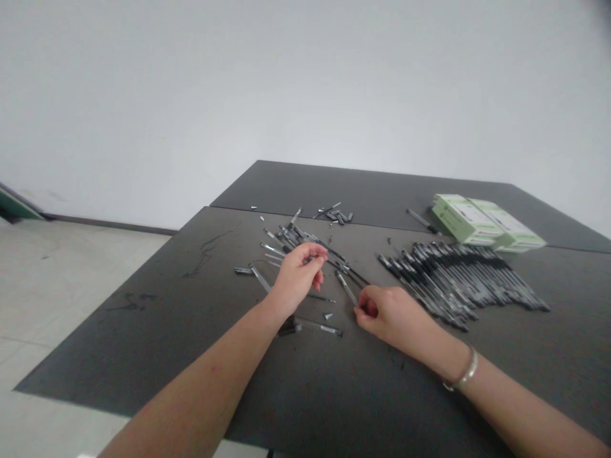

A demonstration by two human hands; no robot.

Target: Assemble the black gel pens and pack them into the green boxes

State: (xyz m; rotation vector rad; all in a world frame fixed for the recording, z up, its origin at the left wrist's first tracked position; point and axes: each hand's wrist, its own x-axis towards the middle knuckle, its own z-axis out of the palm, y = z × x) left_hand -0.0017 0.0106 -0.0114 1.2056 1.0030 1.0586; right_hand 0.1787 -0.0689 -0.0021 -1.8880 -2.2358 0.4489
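My right hand (pixel 389 313) is closed on the lower end of a clear pen barrel (pixel 345 287), which slants up and left from the fingertips. My left hand (pixel 300 272) hovers over the loose pen parts, its thumb and fingers drawn together in a pinch. Whatever sits between those fingertips, if anything, is too small to make out. Behind and under the left hand lies a jumbled heap of pens and pen parts (pixel 292 234). A small silver pen tip (pixel 328 316) and another clear barrel (pixel 321 326) rest on the table between my wrists.
Right of my right hand, many black-and-clear pens (pixel 458 280) lie side by side in a row. Two green-and-white boxes (pixel 465 222) stand behind them, with a single pen (pixel 422 221) beside. Short black caps (pixel 340 217) lie farther back on the dark table (pixel 191 331).
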